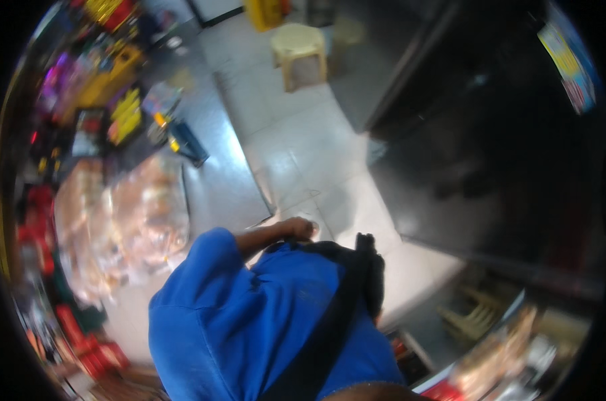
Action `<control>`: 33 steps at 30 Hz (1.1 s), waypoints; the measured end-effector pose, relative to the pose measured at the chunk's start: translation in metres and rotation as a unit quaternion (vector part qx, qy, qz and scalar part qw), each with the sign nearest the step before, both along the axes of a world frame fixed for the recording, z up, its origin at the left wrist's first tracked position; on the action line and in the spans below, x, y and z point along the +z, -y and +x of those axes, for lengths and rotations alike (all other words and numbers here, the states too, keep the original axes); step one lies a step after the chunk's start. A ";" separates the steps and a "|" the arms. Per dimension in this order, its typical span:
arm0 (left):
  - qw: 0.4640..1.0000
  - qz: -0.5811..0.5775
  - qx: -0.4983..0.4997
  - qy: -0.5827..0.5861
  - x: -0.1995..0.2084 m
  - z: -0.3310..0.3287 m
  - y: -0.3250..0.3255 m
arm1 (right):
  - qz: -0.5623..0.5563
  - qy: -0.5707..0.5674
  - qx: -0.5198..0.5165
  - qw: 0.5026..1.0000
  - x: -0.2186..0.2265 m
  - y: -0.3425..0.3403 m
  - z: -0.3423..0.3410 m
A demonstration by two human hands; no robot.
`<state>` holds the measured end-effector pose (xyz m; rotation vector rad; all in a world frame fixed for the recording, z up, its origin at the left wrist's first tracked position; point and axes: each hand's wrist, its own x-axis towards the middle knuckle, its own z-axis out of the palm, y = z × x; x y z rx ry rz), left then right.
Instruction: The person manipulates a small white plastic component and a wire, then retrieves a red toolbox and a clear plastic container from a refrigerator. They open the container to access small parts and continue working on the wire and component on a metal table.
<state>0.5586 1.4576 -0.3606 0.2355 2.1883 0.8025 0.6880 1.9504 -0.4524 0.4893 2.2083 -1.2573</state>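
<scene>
My left hand (299, 229) is in front of my blue shirt (289, 287), near the corner of the metal counter. Its fingers look curled closed. A small pale spot shows at its far side, too blurred to name. A black strap (329, 314) crosses my shirt, with a dark bundle (375, 274) at its upper end. My right hand is out of sight. Left of my arm, clear packs with tan contents (139, 207) lie on the metal counter (219, 147). Beyond them lies a blue and yellow object (186, 142), its kind unclear.
A cream plastic stool (299, 43) stands on the tiled floor (283, 147) ahead. Dark glossy panels (497, 154) rise on the right. Another pale stool or chair (473, 314) is at the lower right. Colourful packages (126, 113) crowd the counter's far left.
</scene>
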 end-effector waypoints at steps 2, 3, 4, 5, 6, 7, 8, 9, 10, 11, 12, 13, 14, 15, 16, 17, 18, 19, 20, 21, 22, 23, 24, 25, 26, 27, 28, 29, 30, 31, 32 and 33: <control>0.999 0.007 0.025 0.028 -0.007 0.020 0.002 | 0.030 0.044 0.060 0.997 0.022 -0.011 -0.036; 0.998 0.007 0.043 0.036 -0.004 0.022 0.001 | 0.041 0.060 0.083 0.994 0.030 -0.017 -0.059; 0.998 0.010 0.052 0.046 0.000 0.020 -0.002 | 0.049 0.070 0.093 0.992 0.039 -0.022 -0.083; 0.992 0.011 0.121 0.043 -0.002 0.016 -0.004 | 0.052 0.076 0.103 0.990 0.041 -0.030 -0.112; 0.981 0.010 0.188 0.040 -0.006 0.011 -0.006 | 0.057 0.079 0.112 0.989 0.044 -0.038 -0.142; 0.967 0.008 0.251 0.036 -0.002 0.015 -0.010 | 0.061 0.076 0.118 0.988 0.053 -0.039 -0.169; 0.950 -0.002 0.308 -0.056 0.004 0.012 -0.013 | 0.063 0.071 0.128 0.987 0.057 -0.038 -0.201; 0.922 -0.013 0.357 -0.150 0.010 0.009 -0.013 | 0.066 0.060 0.135 0.987 0.062 -0.037 -0.230; 0.892 -0.013 0.386 -0.233 0.009 0.002 -0.006 | 0.067 0.051 0.145 0.986 0.065 -0.030 -0.261; 0.862 -0.010 0.404 -0.307 0.034 -0.010 0.004 | 0.071 0.037 0.154 0.985 0.069 -0.026 -0.291; 0.825 -0.065 0.426 -0.365 0.041 -0.018 0.015 | 0.070 0.025 0.168 0.983 0.071 -0.014 -0.320; 0.803 -0.109 0.436 -0.392 0.053 -0.024 0.030 | 0.068 0.015 0.186 0.980 0.072 0.000 -0.348; 0.769 -0.141 0.471 -0.408 0.053 -0.024 0.046 | 0.065 0.006 0.210 0.975 0.072 0.017 -0.371; 0.731 -0.176 0.507 -0.421 0.057 -0.025 0.059 | 0.061 0.001 0.233 0.970 0.074 0.039 -0.395; 0.694 -0.168 0.571 -0.406 0.061 -0.022 0.072 | 0.056 -0.003 0.259 0.964 0.076 0.060 -0.414; 0.655 -0.204 0.612 -0.394 0.054 -0.011 0.084 | 0.052 -0.006 0.289 0.956 0.077 0.089 -0.433; 0.632 -0.229 0.643 -0.368 0.052 -0.008 0.095 | 0.050 -0.007 0.316 0.947 0.078 0.114 -0.448; 0.641 -0.248 0.650 -0.324 0.052 -0.004 0.101 | 0.047 -0.007 0.347 0.937 0.079 0.141 -0.462; 0.650 -0.266 0.655 -0.279 0.053 0.000 0.107 | 0.048 -0.005 0.377 0.925 0.079 0.167 -0.475; 0.669 -0.289 0.635 -0.257 0.057 -0.001 0.110 | 0.047 -0.001 0.408 0.912 0.078 0.194 -0.483; 0.688 -0.311 0.613 -0.234 0.063 -0.002 0.108 | 0.051 0.001 0.438 0.897 0.079 0.220 -0.493; 0.705 -0.335 0.588 -0.211 0.066 -0.003 0.110 | 0.054 0.004 0.471 0.881 0.079 0.249 -0.501; 0.708 -0.334 0.588 -0.202 0.064 -0.007 0.117 | 0.058 0.007 0.499 0.864 0.078 0.277 -0.511; 0.712 -0.333 0.588 -0.193 0.061 -0.011 0.126 | 0.065 0.008 0.528 0.847 0.076 0.304 -0.520; 0.715 -0.332 0.587 -0.183 0.059 -0.017 0.134 | 0.069 0.008 0.553 0.830 0.074 0.332 -0.528; 0.716 -0.327 0.593 -0.169 0.062 -0.026 0.144 | 0.075 0.008 0.575 0.815 0.073 0.359 -0.538; 0.710 -0.329 0.597 -0.177 0.058 -0.037 0.161 | 0.082 0.004 0.592 0.802 0.073 0.387 -0.549; 0.707 -0.329 0.601 -0.178 0.053 -0.046 0.172 | 0.091 0.003 0.607 0.789 0.074 0.413 -0.560; 0.705 -0.329 0.602 -0.179 0.052 -0.054 0.183 | 0.099 0.000 0.618 0.780 0.076 0.438 -0.572; 0.701 -0.330 0.607 -0.176 0.054 -0.062 0.195 | 0.107 -0.002 0.627 0.771 0.078 0.462 -0.583; 0.697 -0.324 0.617 -0.165 0.056 -0.071 0.208 | 0.112 -0.006 0.636 0.764 0.082 0.485 -0.593; 0.693 -0.320 0.626 -0.158 0.059 -0.082 0.225 | 0.115 -0.012 0.642 0.758 0.084 0.512 -0.603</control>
